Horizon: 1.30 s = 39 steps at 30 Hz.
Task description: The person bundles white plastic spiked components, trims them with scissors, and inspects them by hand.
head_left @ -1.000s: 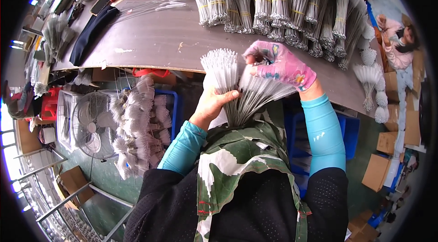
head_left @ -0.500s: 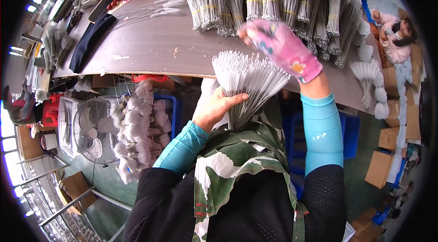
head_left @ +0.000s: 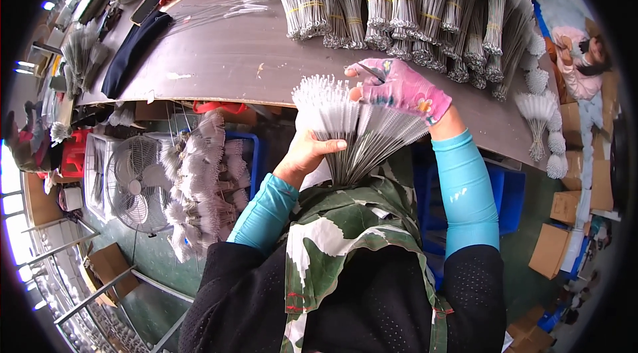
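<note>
My left hand (head_left: 307, 153), bare with a teal sleeve, grips the lower stems of a fanned bunch of thin wire brushes (head_left: 352, 123) with white bristle tips, held upright at the near edge of the brown table (head_left: 226, 60). My right hand (head_left: 399, 87), in a pink flowered glove, rests on the upper right of the fan, fingers pinching some of the brush wires. Tied bundles of similar brushes (head_left: 399, 0) lie in a row along the table's far side.
A floor fan (head_left: 133, 183) and a heap of white-tipped brushes (head_left: 199, 180) in a blue crate sit at my lower left. A dark cloth (head_left: 129, 54) lies on the table's left. Cardboard boxes (head_left: 565, 233) stand at right, where another person (head_left: 578, 60) sits.
The fan of brushes has been lowered from the table surface toward my body. My right hand slid from the top of the bunch to its right side.
</note>
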Each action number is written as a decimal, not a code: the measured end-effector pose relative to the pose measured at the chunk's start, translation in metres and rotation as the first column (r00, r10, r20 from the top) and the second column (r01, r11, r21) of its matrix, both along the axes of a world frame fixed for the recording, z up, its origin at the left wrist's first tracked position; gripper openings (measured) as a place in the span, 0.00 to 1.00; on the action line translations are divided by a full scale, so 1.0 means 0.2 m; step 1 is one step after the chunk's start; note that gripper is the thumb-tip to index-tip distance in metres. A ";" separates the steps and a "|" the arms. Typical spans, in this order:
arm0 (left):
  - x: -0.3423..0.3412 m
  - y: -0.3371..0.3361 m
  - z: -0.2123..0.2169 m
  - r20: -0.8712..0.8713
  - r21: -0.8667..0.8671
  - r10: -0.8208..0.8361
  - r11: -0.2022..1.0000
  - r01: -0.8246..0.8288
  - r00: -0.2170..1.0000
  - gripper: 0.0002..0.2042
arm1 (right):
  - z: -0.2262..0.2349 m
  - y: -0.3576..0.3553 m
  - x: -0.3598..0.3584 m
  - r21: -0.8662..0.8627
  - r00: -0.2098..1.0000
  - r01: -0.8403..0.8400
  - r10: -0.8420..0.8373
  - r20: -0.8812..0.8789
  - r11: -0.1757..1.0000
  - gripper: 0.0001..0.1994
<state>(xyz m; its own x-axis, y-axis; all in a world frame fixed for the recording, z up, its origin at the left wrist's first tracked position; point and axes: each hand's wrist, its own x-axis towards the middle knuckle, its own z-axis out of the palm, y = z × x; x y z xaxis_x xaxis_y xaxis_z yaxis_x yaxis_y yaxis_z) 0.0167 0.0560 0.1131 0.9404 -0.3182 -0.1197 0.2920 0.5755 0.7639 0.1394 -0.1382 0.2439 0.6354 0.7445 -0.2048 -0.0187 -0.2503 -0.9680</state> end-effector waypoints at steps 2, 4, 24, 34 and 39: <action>-0.01 0.02 0.00 -0.040 -0.021 0.010 1.000 -0.011 0.999 0.30 | 0.04 0.01 -0.03 0.015 0.997 0.038 -0.037 -0.072 0.999 0.27; -0.01 0.03 0.02 -0.054 -0.023 -0.002 1.000 0.001 0.999 0.29 | 0.07 0.01 -0.04 0.044 0.994 0.024 -0.019 -0.111 0.999 0.28; 0.01 0.02 0.01 -0.028 -0.054 -0.058 0.997 0.056 0.998 0.27 | -0.04 0.02 -0.02 -0.002 0.958 0.158 -0.153 0.243 0.987 0.06; 0.01 -0.01 0.01 -0.085 -0.083 -0.008 0.997 0.001 0.996 0.24 | 0.04 0.03 0.00 -0.280 0.998 0.064 -0.053 0.046 0.958 0.15; 0.01 0.00 -0.01 -0.060 -0.077 0.008 0.997 -0.013 0.998 0.25 | -0.04 0.09 -0.04 -0.083 0.930 0.183 -0.145 0.337 0.980 0.16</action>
